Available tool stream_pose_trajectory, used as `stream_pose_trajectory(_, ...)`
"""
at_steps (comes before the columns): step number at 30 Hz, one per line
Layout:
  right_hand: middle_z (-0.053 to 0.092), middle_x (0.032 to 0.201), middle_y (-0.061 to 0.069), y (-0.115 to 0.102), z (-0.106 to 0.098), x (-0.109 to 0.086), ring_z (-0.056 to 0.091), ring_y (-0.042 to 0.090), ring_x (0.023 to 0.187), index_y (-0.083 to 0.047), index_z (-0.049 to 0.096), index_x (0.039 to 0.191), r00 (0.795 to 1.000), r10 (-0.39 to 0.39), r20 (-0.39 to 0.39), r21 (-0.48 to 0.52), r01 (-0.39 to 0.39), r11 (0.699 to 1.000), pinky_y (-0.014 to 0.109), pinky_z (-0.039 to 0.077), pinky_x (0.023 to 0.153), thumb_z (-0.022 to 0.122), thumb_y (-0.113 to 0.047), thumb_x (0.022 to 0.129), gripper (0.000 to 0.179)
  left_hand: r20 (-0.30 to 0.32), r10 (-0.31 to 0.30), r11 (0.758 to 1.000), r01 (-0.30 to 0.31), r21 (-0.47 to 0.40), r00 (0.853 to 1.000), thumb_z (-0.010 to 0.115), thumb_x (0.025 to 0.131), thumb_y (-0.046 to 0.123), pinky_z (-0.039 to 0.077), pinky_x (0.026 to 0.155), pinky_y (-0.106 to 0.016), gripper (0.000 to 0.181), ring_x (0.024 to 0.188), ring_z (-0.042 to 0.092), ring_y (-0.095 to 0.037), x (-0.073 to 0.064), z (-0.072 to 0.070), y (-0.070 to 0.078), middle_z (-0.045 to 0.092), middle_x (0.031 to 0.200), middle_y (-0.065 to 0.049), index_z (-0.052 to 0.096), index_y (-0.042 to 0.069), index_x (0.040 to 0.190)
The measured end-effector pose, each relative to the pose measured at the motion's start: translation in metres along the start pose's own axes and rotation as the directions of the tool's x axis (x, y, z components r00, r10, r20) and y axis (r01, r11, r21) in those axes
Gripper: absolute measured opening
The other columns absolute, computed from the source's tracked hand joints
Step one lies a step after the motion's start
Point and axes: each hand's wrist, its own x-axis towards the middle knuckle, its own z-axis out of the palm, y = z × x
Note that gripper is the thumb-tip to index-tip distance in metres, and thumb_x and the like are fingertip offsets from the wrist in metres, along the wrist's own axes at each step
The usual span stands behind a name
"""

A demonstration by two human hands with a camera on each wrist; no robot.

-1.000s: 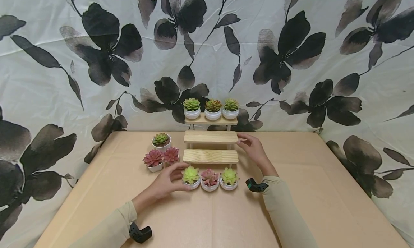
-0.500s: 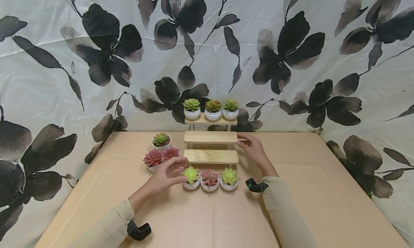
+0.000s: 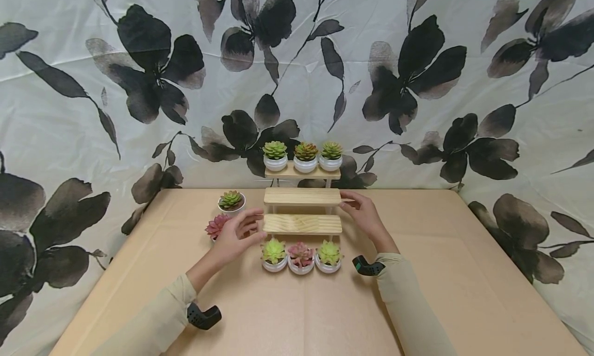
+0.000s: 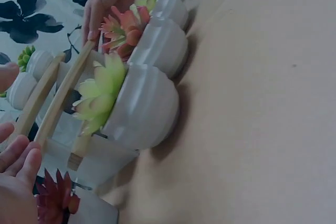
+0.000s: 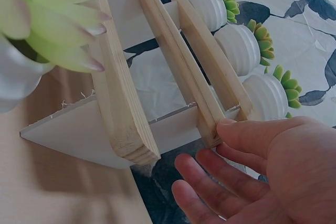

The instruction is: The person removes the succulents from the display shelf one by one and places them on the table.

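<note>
A tiered wooden shelf stand (image 3: 302, 225) with pale side panels stands mid-table. My right hand (image 3: 364, 219) holds the right end of its middle board (image 5: 181, 66), thumb and forefinger at the corner. My left hand (image 3: 234, 240) is at the stand's left side, fingers loosely spread, fingertips close to the board ends in the left wrist view. Along the stand's front sit a light green succulent (image 3: 274, 250), a pink succulent (image 3: 300, 254) and another light green succulent (image 3: 329, 252), all in white pots. Beside my left hand is a red succulent (image 3: 216, 225), partly covered by it.
The top board (image 3: 302, 174) carries three potted succulents, including a reddish-green one (image 3: 306, 152). A green succulent (image 3: 231, 201) in a white pot stands left of the stand. Behind the table (image 3: 431, 242) hangs a white cloth (image 3: 185, 15) with dark flowers.
My left hand has moved from the front left succulent up and back to the left end of the lower board, now covering one red succulent. My right hand has stayed in place.
</note>
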Motion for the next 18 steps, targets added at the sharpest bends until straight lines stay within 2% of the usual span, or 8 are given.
stream_pose_trajectory(3,0.055,0.137,0.022,0.000,0.000,0.000,0.057,0.039,0.120,-0.003,0.050,0.139,1.000,-0.006,0.001,0.010,0.006,1.000,0.053,0.048,0.105,0.060,-0.016,0.096,0.046,-0.028,-0.002,0.999,0.003,0.035,1.000,0.072,0.087,0.016,0.043,0.111,-0.046,0.056,0.131,0.049,-0.034,0.007,-0.001,0.001,0.053,0.138,-0.017,0.048,0.005,0.137)
stream_pose_trajectory(6,0.055,0.137,0.020,0.000,0.000,0.000,0.058,0.037,0.120,-0.005,0.052,0.138,1.000,-0.002,0.000,0.010,0.002,1.000,0.052,0.048,0.105,0.061,-0.017,0.096,0.045,-0.047,-0.030,0.998,0.033,0.056,0.998,0.072,0.088,0.021,0.042,0.113,-0.044,0.057,0.133,0.048,-0.031,0.014,-0.003,0.002,0.052,0.140,-0.014,0.048,0.005,0.137)
stream_pose_trajectory(11,0.058,0.135,0.018,0.001,0.000,0.001,0.059,0.035,0.119,-0.007,0.055,0.136,1.000,-0.005,-0.005,0.005,0.005,1.000,0.050,0.049,0.104,0.062,-0.016,0.095,0.043,-0.049,-0.067,0.997,0.069,0.033,0.997,0.071,0.088,0.024,0.039,0.115,-0.045,0.060,0.135,0.046,-0.033,0.024,-0.005,0.005,0.049,0.143,-0.017,0.046,0.005,0.139)
stream_pose_trajectory(18,0.058,0.134,0.016,0.002,0.000,0.001,0.060,0.034,0.119,-0.008,0.055,0.136,1.000,0.001,-0.006,0.003,-0.001,1.000,0.049,0.050,0.104,0.062,-0.016,0.095,0.042,-0.065,-0.132,0.991,0.134,0.023,0.989,0.072,0.088,0.027,0.038,0.115,-0.048,0.062,0.136,0.045,-0.036,0.035,-0.003,0.013,0.048,0.144,-0.016,0.044,0.011,0.141)
